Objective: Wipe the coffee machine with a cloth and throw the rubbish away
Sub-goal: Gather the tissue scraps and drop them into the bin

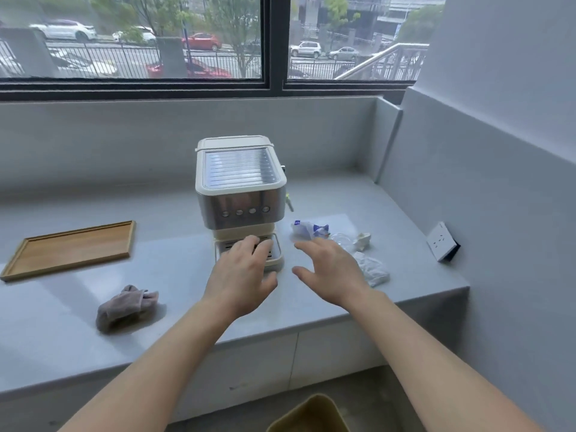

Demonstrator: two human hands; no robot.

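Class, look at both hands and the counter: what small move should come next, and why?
Probably the left hand should swing left and pick up the grey cloth. Both hands are open and empty, the cloth lies untouched on the counter, and the coffee machine cannot be wiped without it.

Both hands (pixel 241 274) (pixel 332 271) spread before coffee machine (pixel 241 182) (cloth (pixel 126 307) left).

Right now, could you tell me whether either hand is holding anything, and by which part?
Nothing is held. The left hand is spread open over the coffee machine's drip tray; the right hand hangs open beside the rubbish.
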